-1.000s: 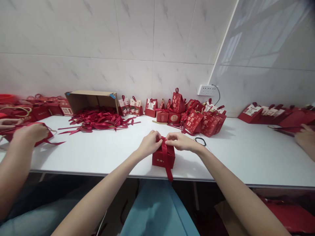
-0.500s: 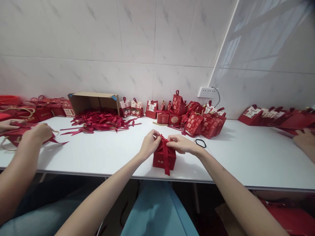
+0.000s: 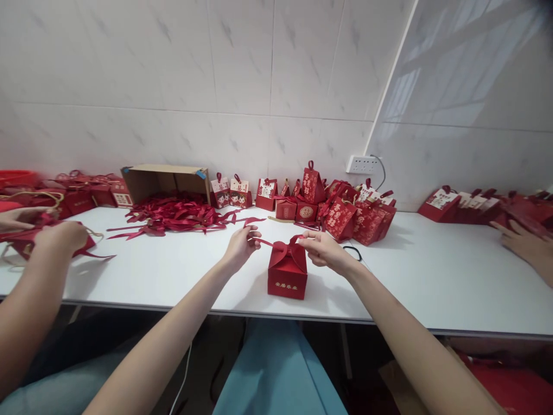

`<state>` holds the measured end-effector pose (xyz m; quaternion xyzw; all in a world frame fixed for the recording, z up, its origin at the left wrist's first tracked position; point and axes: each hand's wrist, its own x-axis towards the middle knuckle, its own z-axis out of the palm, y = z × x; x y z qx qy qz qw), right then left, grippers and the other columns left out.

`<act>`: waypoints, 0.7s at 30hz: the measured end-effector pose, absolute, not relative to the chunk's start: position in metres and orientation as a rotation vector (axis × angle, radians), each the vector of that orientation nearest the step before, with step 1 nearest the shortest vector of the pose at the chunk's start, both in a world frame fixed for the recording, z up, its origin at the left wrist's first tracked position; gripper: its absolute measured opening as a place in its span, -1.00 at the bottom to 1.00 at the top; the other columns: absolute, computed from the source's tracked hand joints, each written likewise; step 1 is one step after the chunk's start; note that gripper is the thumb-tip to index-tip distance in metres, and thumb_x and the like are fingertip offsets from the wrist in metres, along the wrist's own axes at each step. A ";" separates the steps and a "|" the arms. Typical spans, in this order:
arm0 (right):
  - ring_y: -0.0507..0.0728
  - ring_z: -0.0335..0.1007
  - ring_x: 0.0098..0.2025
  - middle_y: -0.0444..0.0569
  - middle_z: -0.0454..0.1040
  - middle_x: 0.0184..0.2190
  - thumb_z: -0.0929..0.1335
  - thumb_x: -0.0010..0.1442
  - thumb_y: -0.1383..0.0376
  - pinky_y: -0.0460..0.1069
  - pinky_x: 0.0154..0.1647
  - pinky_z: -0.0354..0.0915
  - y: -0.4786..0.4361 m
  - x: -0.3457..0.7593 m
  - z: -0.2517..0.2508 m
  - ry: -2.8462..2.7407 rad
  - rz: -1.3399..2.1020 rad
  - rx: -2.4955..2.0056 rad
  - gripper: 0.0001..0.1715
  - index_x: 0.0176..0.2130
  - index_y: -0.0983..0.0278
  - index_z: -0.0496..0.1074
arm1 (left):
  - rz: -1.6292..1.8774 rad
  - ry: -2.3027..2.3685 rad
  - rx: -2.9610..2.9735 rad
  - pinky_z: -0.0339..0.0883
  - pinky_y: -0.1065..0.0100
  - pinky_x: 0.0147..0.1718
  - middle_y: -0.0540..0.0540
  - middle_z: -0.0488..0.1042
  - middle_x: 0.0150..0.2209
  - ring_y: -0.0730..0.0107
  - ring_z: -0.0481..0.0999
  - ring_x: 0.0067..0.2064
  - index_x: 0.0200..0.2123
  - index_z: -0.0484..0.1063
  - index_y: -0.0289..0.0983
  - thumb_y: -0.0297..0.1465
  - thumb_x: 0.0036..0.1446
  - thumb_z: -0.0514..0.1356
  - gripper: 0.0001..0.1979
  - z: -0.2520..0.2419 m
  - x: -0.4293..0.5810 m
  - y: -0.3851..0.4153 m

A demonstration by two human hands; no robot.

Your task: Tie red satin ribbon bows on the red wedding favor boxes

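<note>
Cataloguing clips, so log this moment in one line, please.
left hand: pinching ribbon | right hand: fingertips at ribbon, box top | box: upright on table

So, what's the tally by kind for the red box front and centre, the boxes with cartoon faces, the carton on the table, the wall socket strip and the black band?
Red box front and centre: 1
Cartoon-faced boxes: 2
Carton: 1
Socket strip: 1
Black band: 1
Total: 6

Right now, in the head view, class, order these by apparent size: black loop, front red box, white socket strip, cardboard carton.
1. Cardboard carton, the widest
2. Front red box, nearer the camera
3. White socket strip
4. Black loop, partly hidden
</note>
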<state>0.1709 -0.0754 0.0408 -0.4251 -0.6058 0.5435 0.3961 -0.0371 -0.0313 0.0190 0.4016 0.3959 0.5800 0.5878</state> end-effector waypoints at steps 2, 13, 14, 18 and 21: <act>-0.16 -0.28 -0.81 -0.43 -0.06 -0.80 0.41 -0.09 0.11 -0.18 -0.78 -0.28 -0.075 0.175 0.043 -1.386 1.503 -0.934 -0.60 -0.46 0.22 0.13 | 1.356 0.871 0.941 0.29 0.47 -0.54 0.01 0.35 -0.58 0.58 0.32 -0.60 -0.43 0.28 -0.33 -0.48 0.01 0.08 -0.98 0.026 -0.044 -0.034; -0.04 0.31 -0.45 -0.16 0.41 -0.43 0.51 -0.28 0.25 -0.18 -0.62 0.14 -0.074 0.179 0.051 -1.021 1.373 -0.770 -0.59 -0.47 0.25 0.26 | 1.336 0.861 1.229 0.41 0.33 -0.21 -0.16 0.53 -0.36 0.42 0.52 -0.34 -0.31 0.43 -0.37 -0.43 0.00 0.23 -0.85 0.039 -0.071 -0.043; -0.02 0.34 -0.39 -0.13 0.44 -0.37 0.50 -0.28 0.25 -0.15 -0.52 0.22 -0.074 0.179 0.051 -1.014 1.363 -0.749 -0.60 -0.47 0.25 0.27 | 1.352 0.872 1.279 0.41 0.35 -0.26 -0.16 0.53 -0.35 0.41 0.52 -0.35 -0.31 0.44 -0.36 -0.38 0.00 0.24 -0.81 0.039 -0.073 -0.042; 0.01 0.40 -0.33 -0.17 0.46 -0.39 0.50 -0.23 0.24 -0.06 -0.27 0.31 -0.076 0.179 0.053 -1.005 1.308 -0.664 -0.65 -0.46 0.23 0.30 | 1.384 1.075 1.557 0.36 0.41 -0.48 -0.12 0.52 -0.46 0.37 0.49 -0.44 -0.35 0.48 -0.34 -0.23 0.00 0.22 -0.73 0.043 -0.080 -0.040; 0.00 0.41 -0.42 -0.20 0.45 -0.49 0.52 -0.24 0.21 -0.05 -0.29 0.32 -0.079 0.179 0.058 -1.011 1.238 -0.613 -0.64 -0.45 0.22 0.33 | 1.404 1.351 1.795 0.23 0.44 -0.58 -0.05 0.43 -0.62 0.44 0.38 -0.58 -0.55 0.43 -0.32 -0.24 0.01 0.18 -0.74 0.051 -0.084 -0.040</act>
